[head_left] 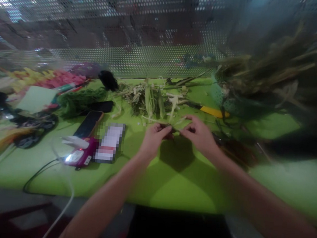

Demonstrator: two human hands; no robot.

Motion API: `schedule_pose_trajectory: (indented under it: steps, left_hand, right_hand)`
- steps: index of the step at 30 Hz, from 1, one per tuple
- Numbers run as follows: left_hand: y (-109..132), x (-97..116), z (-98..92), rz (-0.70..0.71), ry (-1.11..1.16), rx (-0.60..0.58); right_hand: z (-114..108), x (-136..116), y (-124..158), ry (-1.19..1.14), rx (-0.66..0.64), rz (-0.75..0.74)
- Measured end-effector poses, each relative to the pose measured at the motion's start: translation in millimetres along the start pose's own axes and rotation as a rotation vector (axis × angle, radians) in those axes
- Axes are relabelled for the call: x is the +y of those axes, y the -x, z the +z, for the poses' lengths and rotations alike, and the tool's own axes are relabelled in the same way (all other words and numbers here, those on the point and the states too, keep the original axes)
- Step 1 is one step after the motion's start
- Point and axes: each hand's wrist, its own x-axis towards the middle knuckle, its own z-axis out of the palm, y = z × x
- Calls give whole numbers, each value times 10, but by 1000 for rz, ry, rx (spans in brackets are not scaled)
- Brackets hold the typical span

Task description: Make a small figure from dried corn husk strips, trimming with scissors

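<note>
My left hand and my right hand meet over the green table, both pinched on a small stem with a dark red bit held between them. Thin green leaves stick out from the stem toward the right hand. Just beyond the hands lies a heap of cut stems and leaf scraps.
A phone, a magenta device with a light and cable and a white card lie left of my hands. Pink and yellow flowers lie far left. A yellow-handled tool and a bunch of greenery are at right. A perforated metal screen stands behind.
</note>
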Motion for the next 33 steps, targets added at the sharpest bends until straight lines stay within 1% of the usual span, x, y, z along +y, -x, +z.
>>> schedule_pose_trajectory:
  steps: [4,6,9,11,13,17,21,23,25,28,30,31,33]
  left_hand:
    - [-18,-20,-27,41,-81,35]
    - [-26,-50,-39,63,-140,33]
    - [-26,-98,-55,99,-218,-20]
    - [-10,-116,-60,119,-265,-70]
    - [20,-115,-55,120,-303,-116]
    - [88,-69,-14,90,-309,-161]
    - [98,-27,20,89,-269,-132]
    - [80,-17,19,73,-251,-95]
    - [62,-10,12,66,-236,-80]
    - [56,2,9,72,-212,-86]
    - [67,12,17,75,-201,-79]
    - [73,17,23,76,-196,-70]
    - [84,27,34,83,-184,-45]
  right_hand:
    - [12,-69,59,8,12,-135]
    - [16,-107,83,-14,-14,-173]
    - [-6,-153,94,-119,-127,-163]
    - [-38,-175,88,-215,-175,-146]
    - [-74,-189,80,-269,-167,-140]
    - [-113,-195,73,-263,-121,-99]
    - [-79,-187,71,-326,-142,-79]
    - [-51,-172,67,-349,-107,-92]
    - [-29,-146,62,-280,-30,-119]
    - [-5,-93,62,-21,78,-198]
    - [18,-55,66,110,107,-241]
    - [35,-36,65,124,107,-237]
    - [79,1,55,49,76,-157]
